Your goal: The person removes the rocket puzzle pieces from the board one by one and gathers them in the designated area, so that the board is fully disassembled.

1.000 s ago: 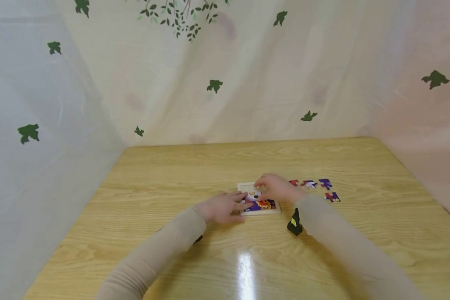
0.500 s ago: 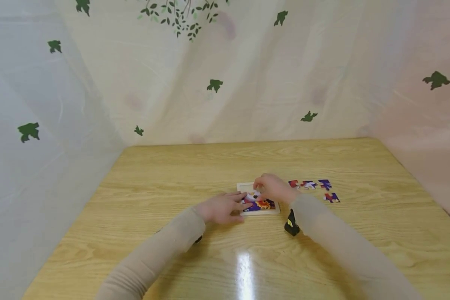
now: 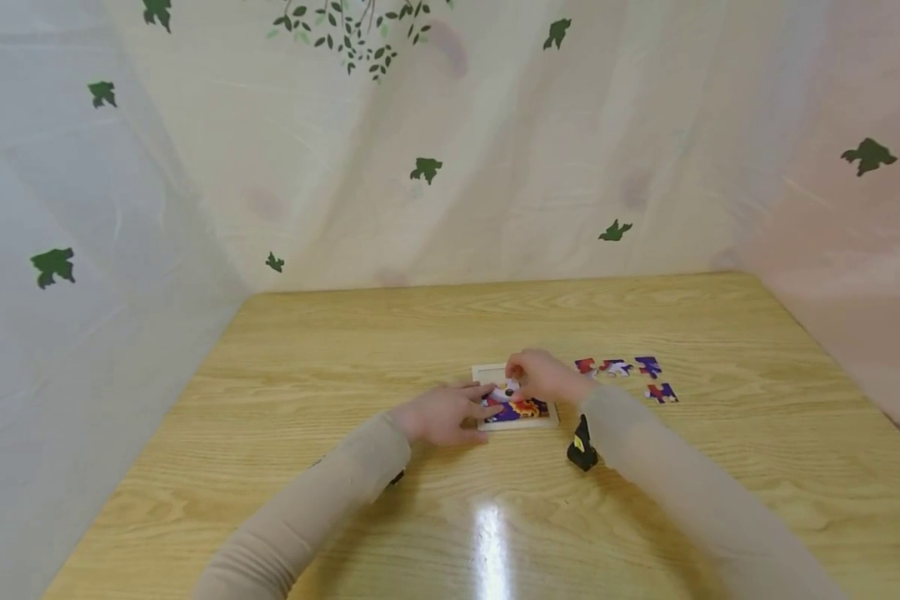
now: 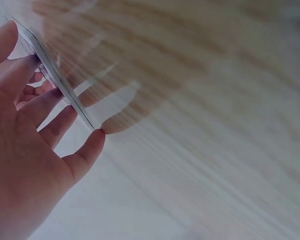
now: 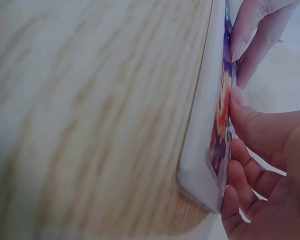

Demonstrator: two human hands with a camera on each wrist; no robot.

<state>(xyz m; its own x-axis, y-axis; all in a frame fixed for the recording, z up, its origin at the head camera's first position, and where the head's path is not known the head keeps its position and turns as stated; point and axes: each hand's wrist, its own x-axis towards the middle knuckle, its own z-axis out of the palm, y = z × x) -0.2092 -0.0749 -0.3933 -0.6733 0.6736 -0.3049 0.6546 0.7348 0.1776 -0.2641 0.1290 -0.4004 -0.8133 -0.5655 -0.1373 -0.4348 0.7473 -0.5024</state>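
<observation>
A small jigsaw puzzle in a pale tray frame point(image 3: 521, 424) lies mid-table, its lower part filled with purple and orange picture pieces. My left hand point(image 3: 442, 415) rests on its left side with fingers spread, two fingertips over the picture. In the left wrist view, those fingers point(image 4: 45, 107) lie along the frame's edge. My right hand point(image 3: 546, 378) bends over the upper right part, thumb and fingers pinching a white puzzle piece point(image 3: 508, 388) with a dark spot. The right wrist view shows the thumb point(image 5: 247, 117) low on the picture and the other fingers curled beside the frame.
Several loose puzzle pieces point(image 3: 617, 367) in red, white and purple lie right of the frame, one purple and red piece point(image 3: 662, 392) nearer me. A black wrist device point(image 3: 582, 450) hangs under the right sleeve. A pale curtain point(image 3: 495, 208) stands behind the wooden table point(image 3: 330, 333).
My right hand has shifted very slightly left over the frame, its fingers staying at the white piece. The left hand stays in place on the frame.
</observation>
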